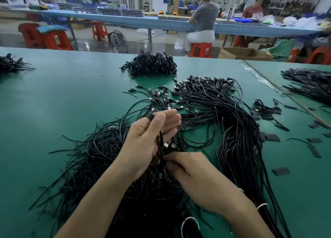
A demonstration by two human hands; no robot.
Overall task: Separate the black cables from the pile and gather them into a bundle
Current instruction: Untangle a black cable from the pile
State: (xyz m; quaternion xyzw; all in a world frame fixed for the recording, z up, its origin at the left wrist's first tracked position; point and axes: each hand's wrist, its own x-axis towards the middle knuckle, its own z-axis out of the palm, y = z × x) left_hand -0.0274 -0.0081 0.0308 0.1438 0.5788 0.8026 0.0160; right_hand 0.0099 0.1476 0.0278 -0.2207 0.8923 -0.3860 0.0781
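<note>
2 hands meet over a loose pile (232, 130) of black cables spread across the green surface (71, 98). The left hand (146, 141) grips a small bunch (162, 144) of these cables, and the right hand (193, 173) pinches it just below. A denser heap (150, 64) lies farther back.

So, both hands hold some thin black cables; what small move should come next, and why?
Probably raise the left hand slightly to draw its few thin black cables clear, with the right hand pinching them lower down. Their lower lengths run into the tangled black cable pile on the green table.
</note>
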